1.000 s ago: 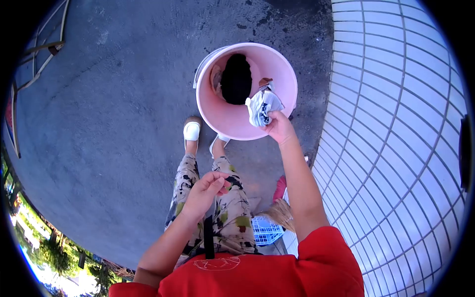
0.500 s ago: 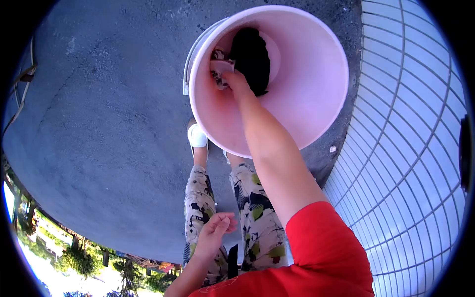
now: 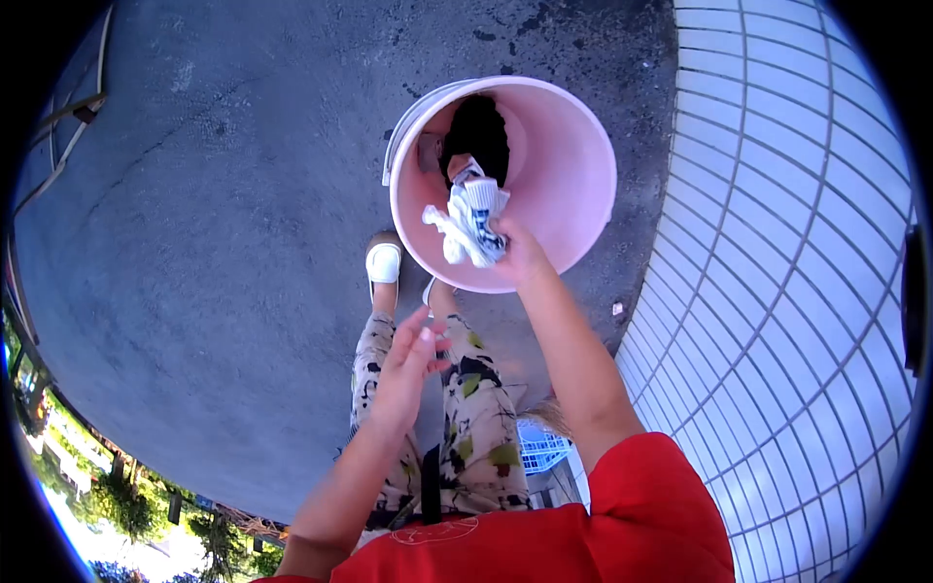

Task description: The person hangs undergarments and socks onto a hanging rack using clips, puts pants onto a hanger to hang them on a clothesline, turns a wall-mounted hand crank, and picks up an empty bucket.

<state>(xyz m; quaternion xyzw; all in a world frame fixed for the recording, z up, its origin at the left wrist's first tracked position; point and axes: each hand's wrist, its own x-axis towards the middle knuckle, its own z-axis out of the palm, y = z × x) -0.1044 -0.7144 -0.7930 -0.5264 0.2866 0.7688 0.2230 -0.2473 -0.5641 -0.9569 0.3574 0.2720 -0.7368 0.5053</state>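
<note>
My right hand (image 3: 520, 251) is closed on a bunch of white socks (image 3: 473, 219) with ribbed cuffs and a dark blue pattern. It holds them over the near rim of a pink bucket (image 3: 569, 185). Behind the socks, a black cloth (image 3: 478, 136) lies inside the bucket, and another pale item (image 3: 430, 151) shows against its left wall. My left hand (image 3: 413, 360) hangs in front of my legs, below the bucket, with its fingers apart and nothing in it.
The bucket stands on dark grey pavement (image 3: 224, 243) and its handle (image 3: 397, 146) rests against its left side. A white tiled wall (image 3: 748, 272) runs along the right. A blue plastic basket (image 3: 542, 447) shows behind my legs. My white shoes (image 3: 383, 262) are close to the bucket.
My right hand has come up from deep inside the bucket to its near rim, bringing the socks. My left hand has risen towards the bucket and its fingers have spread.
</note>
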